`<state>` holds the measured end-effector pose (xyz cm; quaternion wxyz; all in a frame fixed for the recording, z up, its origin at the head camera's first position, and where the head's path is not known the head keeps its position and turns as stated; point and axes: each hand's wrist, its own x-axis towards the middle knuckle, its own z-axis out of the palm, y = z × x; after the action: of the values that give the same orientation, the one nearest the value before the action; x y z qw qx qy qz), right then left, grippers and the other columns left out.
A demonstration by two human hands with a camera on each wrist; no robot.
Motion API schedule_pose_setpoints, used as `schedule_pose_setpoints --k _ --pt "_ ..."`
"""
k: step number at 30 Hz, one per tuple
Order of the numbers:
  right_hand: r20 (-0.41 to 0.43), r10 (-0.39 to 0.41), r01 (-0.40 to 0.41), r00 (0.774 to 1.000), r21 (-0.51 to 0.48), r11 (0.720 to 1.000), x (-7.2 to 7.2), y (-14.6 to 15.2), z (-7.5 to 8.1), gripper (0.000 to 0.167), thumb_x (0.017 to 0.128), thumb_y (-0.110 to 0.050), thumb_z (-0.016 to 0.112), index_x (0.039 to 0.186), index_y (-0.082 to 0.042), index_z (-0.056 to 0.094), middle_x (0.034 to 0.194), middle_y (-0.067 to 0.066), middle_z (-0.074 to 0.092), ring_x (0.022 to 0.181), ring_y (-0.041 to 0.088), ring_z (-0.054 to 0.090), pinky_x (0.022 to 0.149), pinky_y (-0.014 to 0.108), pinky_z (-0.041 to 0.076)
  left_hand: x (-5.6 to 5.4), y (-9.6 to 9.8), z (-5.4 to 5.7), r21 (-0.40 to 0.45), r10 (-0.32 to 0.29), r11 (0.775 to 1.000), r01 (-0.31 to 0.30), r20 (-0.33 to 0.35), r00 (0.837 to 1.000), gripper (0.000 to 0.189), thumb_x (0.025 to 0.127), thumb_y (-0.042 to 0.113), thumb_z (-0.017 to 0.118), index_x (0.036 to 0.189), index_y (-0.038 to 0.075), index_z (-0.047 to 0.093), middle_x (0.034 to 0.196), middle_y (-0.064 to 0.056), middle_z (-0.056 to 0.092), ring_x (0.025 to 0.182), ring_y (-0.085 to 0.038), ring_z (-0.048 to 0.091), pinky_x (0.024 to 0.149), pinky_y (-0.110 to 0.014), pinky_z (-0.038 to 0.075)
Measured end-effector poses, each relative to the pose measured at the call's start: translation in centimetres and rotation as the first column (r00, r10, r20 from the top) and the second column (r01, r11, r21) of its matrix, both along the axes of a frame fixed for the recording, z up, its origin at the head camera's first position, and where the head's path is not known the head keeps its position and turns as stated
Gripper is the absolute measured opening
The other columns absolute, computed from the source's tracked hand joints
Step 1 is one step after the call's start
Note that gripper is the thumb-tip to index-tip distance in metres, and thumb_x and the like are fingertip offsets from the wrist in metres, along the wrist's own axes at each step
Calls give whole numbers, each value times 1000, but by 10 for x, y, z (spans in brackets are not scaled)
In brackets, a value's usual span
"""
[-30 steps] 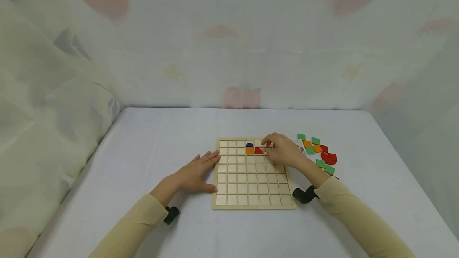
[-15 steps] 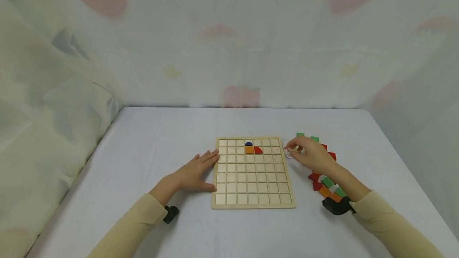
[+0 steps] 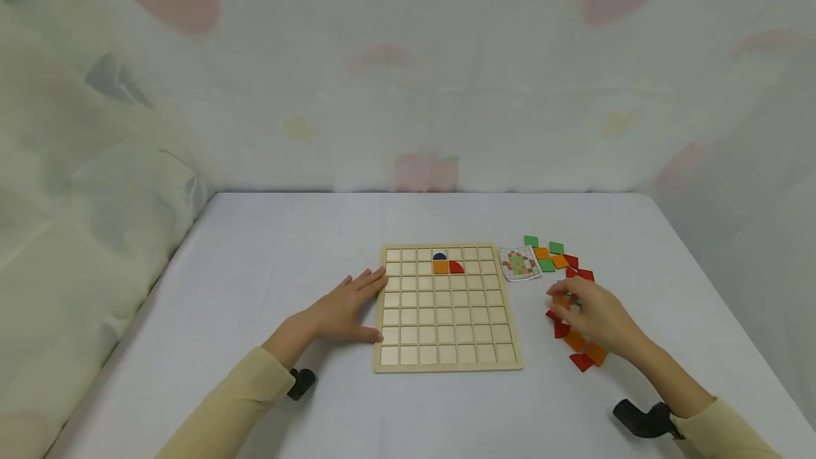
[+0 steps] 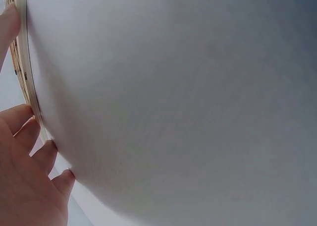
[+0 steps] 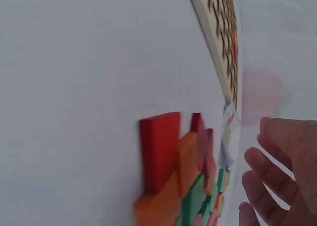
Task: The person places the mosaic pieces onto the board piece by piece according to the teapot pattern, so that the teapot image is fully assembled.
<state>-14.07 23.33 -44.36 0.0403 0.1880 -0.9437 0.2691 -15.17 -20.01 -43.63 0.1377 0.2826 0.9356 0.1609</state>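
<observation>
My left hand (image 3: 341,309) lies with spread fingers at the left edge of a wooden grid board (image 3: 446,317); the left wrist view shows its fingertips along the board's pale rim (image 4: 32,87). Near the board's top sit a blue half-round tile (image 3: 440,256), an orange square tile (image 3: 441,267) and a red quarter-round tile (image 3: 455,267). My right hand (image 3: 593,310) hovers over the scattered tiles at the right, thumb and fingers apart with nothing between them, and hides some tiles. The right wrist view shows a red tile (image 5: 161,151) close by.
A printed pattern card (image 3: 519,263) lies beside the board's upper right corner. Green tiles (image 3: 557,248), orange tiles (image 3: 576,341) and red tiles (image 3: 581,362) spread in a curved band along the right. A pale patterned cloth (image 3: 319,76) hangs behind the white table.
My right hand has moved from over the board, across the card, to the tiles at the right and toward me. The left hand has stayed at the board's edge.
</observation>
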Motion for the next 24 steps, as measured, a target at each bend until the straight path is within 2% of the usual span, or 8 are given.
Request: schedule_pose_setpoints --k 5,12,24 --pt "-20 -3 4 1000 20 1000 7 6 -6 25 74 -11 76 97 -8 65 88 -2 64 72 11 49 59 20 48 0 -1 -1 8 4 1000 -4 0 1000 99 72 49 73 146 7 23 154 -7 15 141 -30 15 111 -55 13" --pt "-7 -12 12 1000 78 997 7 9 -11 26 73 -11 76 97 -8 66 82 -3 61 70 11 47 56 19 44 1 -2 -1 7 5 1000 -5 0 1000 99 72 49 73 147 8 22 155 -6 14 141 -29 14 112 -53 13" --pt "-49 -24 30 999 130 991 6 6 -16 25 72 -19 78 93 -12 66 78 -5 60 72 11 51 59 24 47 0 -1 0 13 -2 1000 2 6 1000 99 73 49 73 147 7 22 155 -6 13 141 -29 14 112 -54 12"
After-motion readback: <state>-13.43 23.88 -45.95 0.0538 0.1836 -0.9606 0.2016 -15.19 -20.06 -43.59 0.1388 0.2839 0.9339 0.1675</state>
